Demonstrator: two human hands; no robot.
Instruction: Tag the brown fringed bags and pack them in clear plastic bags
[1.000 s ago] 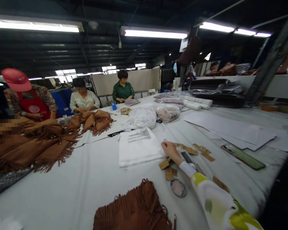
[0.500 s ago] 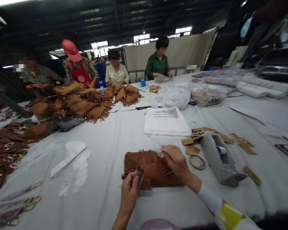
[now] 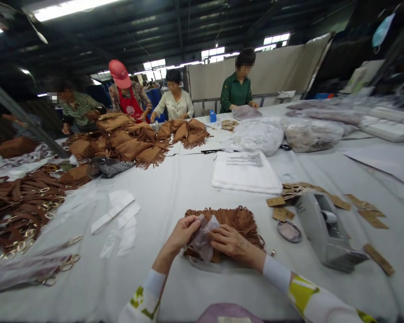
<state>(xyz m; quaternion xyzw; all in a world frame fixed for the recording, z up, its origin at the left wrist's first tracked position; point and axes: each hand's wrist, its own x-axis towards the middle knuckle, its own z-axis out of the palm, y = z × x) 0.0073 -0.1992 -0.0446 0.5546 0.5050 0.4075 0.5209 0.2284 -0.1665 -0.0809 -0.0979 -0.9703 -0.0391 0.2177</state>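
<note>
A brown fringed leather bag (image 3: pixel 237 217) lies flat on the white-covered table in front of me. Over its front edge, a thin translucent wrapping sheet (image 3: pixel 206 244) is crumpled between both hands. My left hand (image 3: pixel 183 233) pinches the sheet's upper left corner with thumb and fingers. On the other side, my right hand (image 3: pixel 230 244) is closed on the sheet's right edge, resting low over the bag. Clear plastic (image 3: pixel 207 267) sticks out at the bag's near edge. What lies under the sheet is partly hidden.
A grey tape dispenser (image 3: pixel 326 237), brown paper tags (image 3: pixel 283 213) and a small round item (image 3: pixel 288 231) sit to the right. White strips (image 3: pixel 117 215) and brown straps (image 3: pixel 30 197) lie left. Beyond stands a folded white stack (image 3: pixel 245 175); co-workers handle brown bags (image 3: pixel 128 139) across the table.
My right hand has come left and down to meet my left hand, which moved up slightly. The sheet is now gathered between both. The view has shifted to the left.
</note>
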